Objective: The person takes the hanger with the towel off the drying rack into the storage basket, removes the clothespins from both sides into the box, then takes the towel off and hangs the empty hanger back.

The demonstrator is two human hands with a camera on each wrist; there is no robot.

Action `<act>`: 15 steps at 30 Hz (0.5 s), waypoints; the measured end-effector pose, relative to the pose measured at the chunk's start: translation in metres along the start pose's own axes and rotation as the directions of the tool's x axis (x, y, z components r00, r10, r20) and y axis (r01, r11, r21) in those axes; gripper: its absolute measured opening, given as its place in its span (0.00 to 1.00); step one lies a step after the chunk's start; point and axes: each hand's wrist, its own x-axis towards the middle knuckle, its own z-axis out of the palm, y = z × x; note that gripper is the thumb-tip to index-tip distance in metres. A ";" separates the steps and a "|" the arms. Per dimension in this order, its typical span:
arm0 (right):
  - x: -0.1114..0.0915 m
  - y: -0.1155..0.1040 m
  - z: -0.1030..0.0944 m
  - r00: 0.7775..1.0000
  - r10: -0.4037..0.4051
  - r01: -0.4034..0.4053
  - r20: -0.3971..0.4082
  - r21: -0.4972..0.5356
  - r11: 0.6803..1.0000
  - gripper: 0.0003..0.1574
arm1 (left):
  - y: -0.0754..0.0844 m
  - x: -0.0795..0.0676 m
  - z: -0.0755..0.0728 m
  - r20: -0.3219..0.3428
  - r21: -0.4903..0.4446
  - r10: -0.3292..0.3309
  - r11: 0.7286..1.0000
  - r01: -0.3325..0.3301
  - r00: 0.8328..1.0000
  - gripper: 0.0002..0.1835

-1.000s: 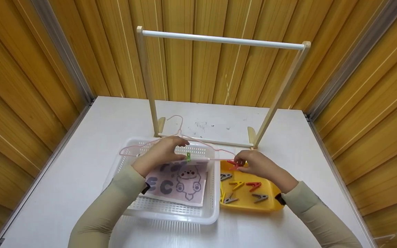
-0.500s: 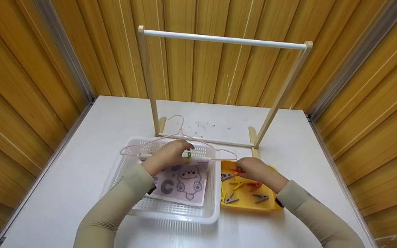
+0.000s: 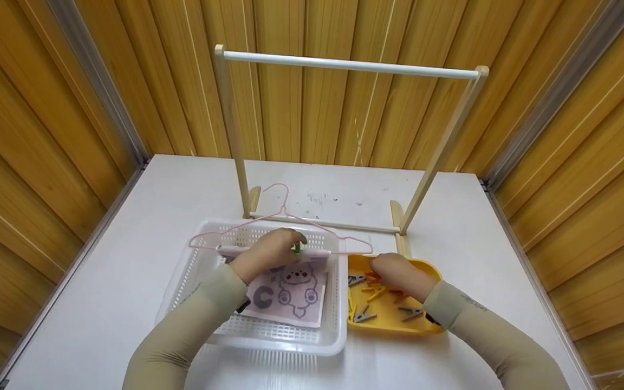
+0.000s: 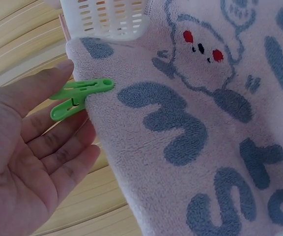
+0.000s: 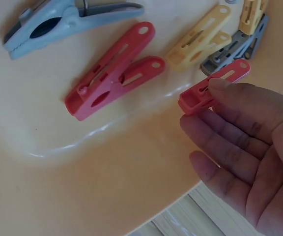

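In the head view, a pink towel [image 3: 312, 281] with a bear print lies folded over the lower bar of a pink hanger [image 3: 284, 210], above the white basket [image 3: 342, 303]. A green clothespin [image 4: 82, 93] is clipped on the towel's folded edge. My left hand [image 3: 271, 250] is around its handles, fingers loosely bent and the thumb apart from it in the left wrist view. My right hand [image 5: 254, 128] pinches a red clothespin [image 5: 212, 88] between thumb and fingers, low over the yellow tray [image 3: 398, 325]. Another red clothespin [image 5: 114, 71] lies beside it.
Several more clothespins lie in the tray, among them a grey clothespin [image 3: 410, 313] and a yellow clothespin [image 3: 352, 309]. Behind the basket stands a wooden rack with a white top rail [image 3: 350, 64]. Wood-grain panels [image 3: 312, 124] enclose the white table [image 3: 193, 179].
From beside the hanger's right end, my right hand has lowered the red clothespin into the tray. My left hand has shifted slightly right along the towel's edge at the green clothespin.
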 end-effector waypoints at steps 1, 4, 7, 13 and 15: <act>0.001 0.000 0.002 1.000 0.004 -0.004 0.002 -0.006 1.000 0.09 | 0.000 0.000 0.000 -0.001 0.001 0.003 1.000 -0.003 1.000 0.19; 0.002 -0.001 0.007 1.000 0.007 -0.008 -0.021 -0.029 1.000 0.13 | 0.001 0.001 0.000 0.001 0.001 0.003 1.000 -0.003 1.000 0.18; 0.003 0.000 0.014 0.995 -0.027 0.026 -0.091 -0.012 1.000 0.23 | 0.001 0.001 0.000 0.000 0.004 -0.007 1.000 0.007 1.000 0.18; 0.006 0.001 0.022 0.989 -0.053 0.059 -0.140 0.039 0.997 0.30 | 0.001 0.001 0.000 -0.012 0.005 -0.019 1.000 0.019 1.000 0.17; 0.007 0.001 0.022 0.991 -0.045 0.050 -0.128 0.032 0.998 0.29 | 0.001 0.002 0.000 -0.022 0.002 -0.022 1.000 0.022 1.000 0.17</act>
